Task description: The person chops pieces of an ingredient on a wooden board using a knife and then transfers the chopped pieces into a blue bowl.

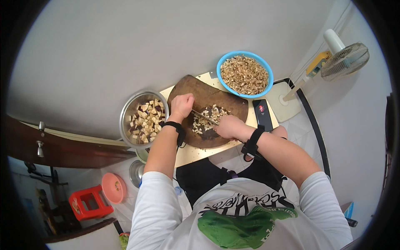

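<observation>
Frame centre, on round wooden board [196, 89]: your right hand [228, 126] fisted round knife [205, 118] over eggplant bits [207, 118]; left hand [182, 105] curled shut w/ knuckles on board.

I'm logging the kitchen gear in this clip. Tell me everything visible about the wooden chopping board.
The chopping board is a round, dark brown slab that looks like thick wood, lying flat on a pale low surface. A heap of pale chopped pieces sits near its middle. The left hand rests on it in a fist; the right hand holds a knife over the pieces. A steel bowl stands left, a blue bowl at its upper right.
</observation>
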`<act>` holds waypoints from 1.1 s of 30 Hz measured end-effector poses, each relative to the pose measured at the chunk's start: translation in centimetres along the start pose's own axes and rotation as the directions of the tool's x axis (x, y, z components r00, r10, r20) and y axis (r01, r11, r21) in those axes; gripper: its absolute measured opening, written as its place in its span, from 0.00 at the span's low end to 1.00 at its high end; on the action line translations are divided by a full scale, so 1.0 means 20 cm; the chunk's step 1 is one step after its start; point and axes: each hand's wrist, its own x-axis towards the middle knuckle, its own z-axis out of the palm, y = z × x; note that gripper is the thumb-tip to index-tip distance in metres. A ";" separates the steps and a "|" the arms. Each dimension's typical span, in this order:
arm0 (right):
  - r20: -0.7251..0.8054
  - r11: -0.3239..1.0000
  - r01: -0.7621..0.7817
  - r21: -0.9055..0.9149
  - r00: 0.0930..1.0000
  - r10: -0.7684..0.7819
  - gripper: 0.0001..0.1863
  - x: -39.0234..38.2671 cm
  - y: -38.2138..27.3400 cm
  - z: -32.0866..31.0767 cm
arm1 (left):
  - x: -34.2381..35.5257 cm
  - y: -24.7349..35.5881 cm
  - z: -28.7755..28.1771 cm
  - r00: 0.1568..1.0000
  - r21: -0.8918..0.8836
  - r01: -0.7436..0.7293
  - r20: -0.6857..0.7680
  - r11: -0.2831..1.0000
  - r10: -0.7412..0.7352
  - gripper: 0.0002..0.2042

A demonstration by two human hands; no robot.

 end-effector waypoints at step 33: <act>-0.161 0.944 0.213 -0.252 0.953 -0.258 0.20 -0.05 0.02 0.06 | -0.33 0.01 -0.04 0.967 -0.080 0.126 -0.214 0.989 -0.141 0.14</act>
